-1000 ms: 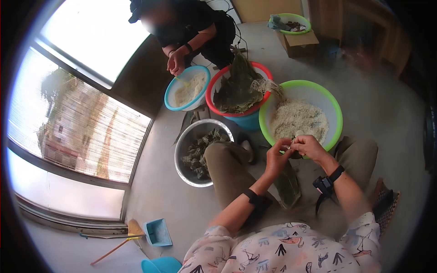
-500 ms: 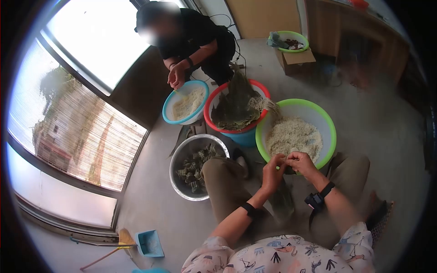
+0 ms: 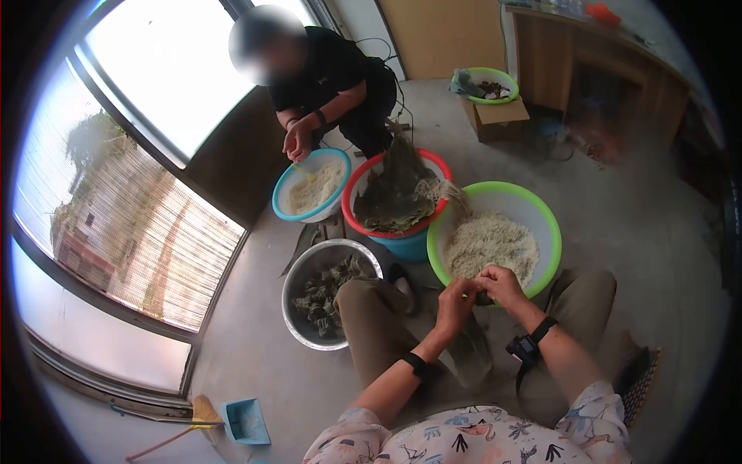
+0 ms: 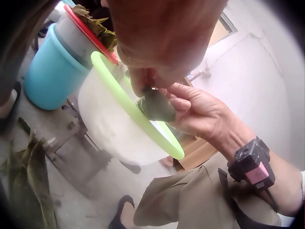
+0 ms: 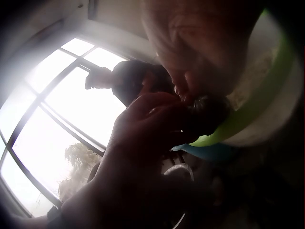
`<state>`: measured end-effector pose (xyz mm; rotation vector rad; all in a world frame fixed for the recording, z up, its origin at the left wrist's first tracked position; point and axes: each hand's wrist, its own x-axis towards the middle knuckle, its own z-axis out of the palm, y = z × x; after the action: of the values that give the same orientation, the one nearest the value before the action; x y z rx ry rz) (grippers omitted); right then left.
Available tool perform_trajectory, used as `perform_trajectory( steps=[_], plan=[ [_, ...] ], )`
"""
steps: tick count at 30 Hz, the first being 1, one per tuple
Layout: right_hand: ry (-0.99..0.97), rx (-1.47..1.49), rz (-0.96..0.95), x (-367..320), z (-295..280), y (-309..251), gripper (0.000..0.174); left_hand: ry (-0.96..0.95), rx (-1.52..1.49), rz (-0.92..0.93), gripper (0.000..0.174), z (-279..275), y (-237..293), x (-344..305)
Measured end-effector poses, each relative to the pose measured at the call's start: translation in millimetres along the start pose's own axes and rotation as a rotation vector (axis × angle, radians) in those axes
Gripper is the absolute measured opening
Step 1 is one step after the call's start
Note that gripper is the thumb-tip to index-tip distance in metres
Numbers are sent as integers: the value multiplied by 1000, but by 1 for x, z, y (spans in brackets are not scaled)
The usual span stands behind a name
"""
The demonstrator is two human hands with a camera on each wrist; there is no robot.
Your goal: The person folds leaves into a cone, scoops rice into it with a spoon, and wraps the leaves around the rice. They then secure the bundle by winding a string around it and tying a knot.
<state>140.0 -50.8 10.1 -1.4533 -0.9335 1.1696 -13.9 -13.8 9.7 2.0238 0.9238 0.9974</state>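
Observation:
My left hand [image 3: 454, 307] and right hand [image 3: 502, 286] meet over the near rim of a green-rimmed basin [image 3: 553, 236] of white rice [image 3: 495, 243]. Between them is a small leaf-wrapped rice dumpling [image 4: 158, 106], dark green in the left wrist view. The right fingers curl round its side while the left fingertips pinch at its top. Fingers partly hide the dumpling in both wrist views. A long leaf [image 3: 470, 357] lies below the hands, between the knees.
Leaves [image 3: 390, 199] and pale strings [image 3: 442, 192] fill a red-rimmed basin [image 3: 348, 203] on a blue bucket. Left of my knee, a metal basin [image 3: 287, 309] holds several wrapped dumplings [image 3: 328, 298]. Another person [image 3: 328, 85] crouches over a blue-rimmed rice basin [image 3: 280, 203].
The head view has tilted up, so the basins and hands sit lower in the frame. Both hands stay together at the basin's near rim, their fingers shifting slightly around the dumpling.

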Motion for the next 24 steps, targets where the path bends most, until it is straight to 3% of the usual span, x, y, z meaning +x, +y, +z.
perform_trajectory(
  steps=[11, 15, 18, 20, 23, 24],
  plan=[
    [11, -18, -2, 7, -2, 10, 12, 3, 35, -29, 11, 1, 5, 0],
    [-79, 38, 3, 9, -7, 15, 11, -16, 62, -1, 9, 0, 7, -1],
    [-64, -1, 65, 5, -5, 3, 11, -45, 41, -102, 10, 2, 1, 2],
    [-38, 35, -24, 3, -4, 7, 21, -84, 53, -133, 17, 0, -9, 1],
    [20, 98, -39, 3, -8, 10, 29, -212, -120, -393, 21, 1, -20, -1],
    [30, 113, -41, 3, -9, 11, 31, -213, -125, -396, 21, 1, -22, 0]
  ],
)
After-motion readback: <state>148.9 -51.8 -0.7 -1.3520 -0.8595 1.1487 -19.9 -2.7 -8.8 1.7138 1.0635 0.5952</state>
